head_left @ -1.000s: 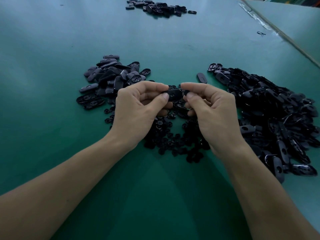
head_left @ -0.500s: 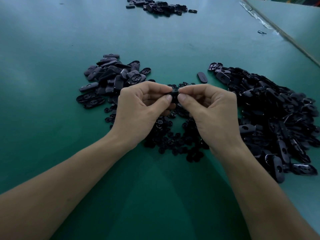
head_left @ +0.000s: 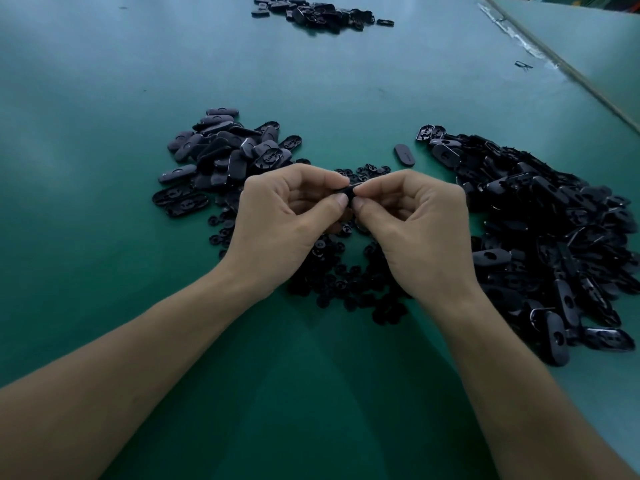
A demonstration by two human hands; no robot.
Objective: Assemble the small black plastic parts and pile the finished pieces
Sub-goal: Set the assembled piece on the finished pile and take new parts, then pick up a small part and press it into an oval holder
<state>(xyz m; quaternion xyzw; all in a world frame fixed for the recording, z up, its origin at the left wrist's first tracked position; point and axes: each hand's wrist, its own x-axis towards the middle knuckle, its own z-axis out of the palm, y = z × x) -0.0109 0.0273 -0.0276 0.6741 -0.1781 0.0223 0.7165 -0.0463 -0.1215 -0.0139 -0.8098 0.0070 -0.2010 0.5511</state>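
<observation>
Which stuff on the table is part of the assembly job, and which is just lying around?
In the job: left hand, right hand, pinched black part, left pile, right pile, small clips.
Lying about: far pile, lone oval piece, scrap at far right.

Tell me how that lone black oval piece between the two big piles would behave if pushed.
The lone oval piece lies flat on the green table, so it would probably slide, not roll or tip. It looks like thin moulded plastic: likely stiff and light.
</observation>
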